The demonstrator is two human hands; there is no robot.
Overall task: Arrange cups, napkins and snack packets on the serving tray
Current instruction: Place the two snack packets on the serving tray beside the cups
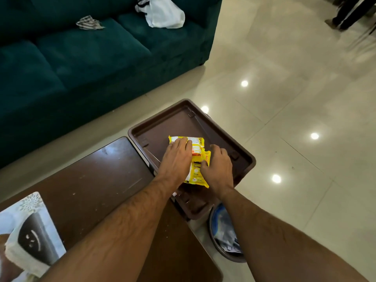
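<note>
Yellow foil catches the eye first: a snack packet (197,159) lies flat in the middle of the brown serving tray (247,157), pinned under both hands. His left hand (176,159) lies spread over the packet's left half, fingers fairly straight and pressing down, while the right hand (218,169) curls at the packet's right edge, thumb and fingers seeming to pinch the crinkled foil. I'd judge the packet light, thin and slippery, its contents likely brittle, so it wants a gentle hold by the sealed edges and not a squeeze through the middle. Apart from the packet the tray shows only bare brown floor beyond and beside the hands; no cups or napkins lie in it yet. Behind his left forearm, on the dark wooden table (97,169), stands a tissue box (30,231) with white paper pulled from its slot. Below his right forearm a small bin (223,237) on the floor holds crumpled wrappers.
</note>
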